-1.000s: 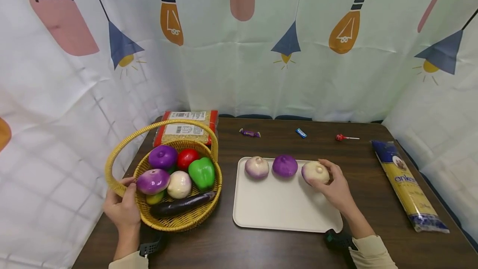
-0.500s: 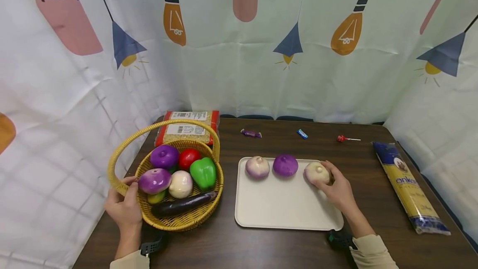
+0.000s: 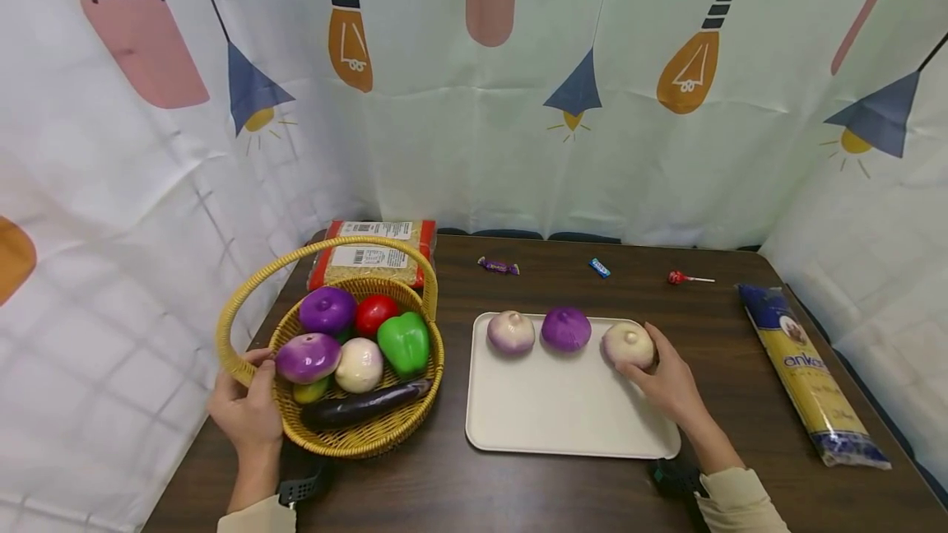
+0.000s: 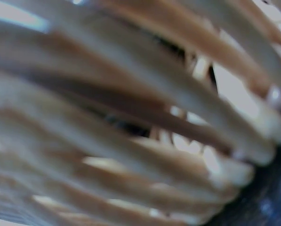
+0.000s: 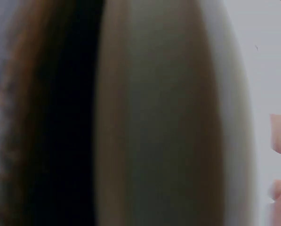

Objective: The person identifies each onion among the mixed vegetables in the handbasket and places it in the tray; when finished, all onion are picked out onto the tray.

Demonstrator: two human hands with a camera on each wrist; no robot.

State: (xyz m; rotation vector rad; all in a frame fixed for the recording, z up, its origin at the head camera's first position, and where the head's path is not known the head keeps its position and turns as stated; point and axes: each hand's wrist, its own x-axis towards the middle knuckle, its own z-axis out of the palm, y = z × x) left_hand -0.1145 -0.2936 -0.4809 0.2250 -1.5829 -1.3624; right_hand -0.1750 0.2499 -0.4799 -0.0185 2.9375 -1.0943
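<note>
On the left, my left hand (image 3: 247,414) grips the yellow wicker basket (image 3: 374,440) at its rim, near the foot of its arched handle. Inside lie purple and white round vegetables, a red tomato (image 3: 374,315), a green bell pepper (image 3: 404,344) and a dark eggplant (image 3: 363,405). My right hand (image 3: 672,381) has thumb and fingers about a whitish onion (image 3: 626,344) at the right end of the white tray (image 3: 555,418). A purple onion (image 3: 566,329) and a purple-white onion (image 3: 511,332) sit left of it in a row. Woven strands (image 4: 131,108) fill the left wrist view.
Behind the basket lies a red-edged pasta bag (image 3: 374,253). A purple candy (image 3: 499,266), a blue candy (image 3: 600,268) and a red lollipop (image 3: 677,277) are spread along the back of the table. At the right lies a long yellow pasta pack (image 3: 815,381).
The whitish onion has tipped level on the tray, and my right fingertips have shifted from its top toward its right side. My left hand stays on the basket.
</note>
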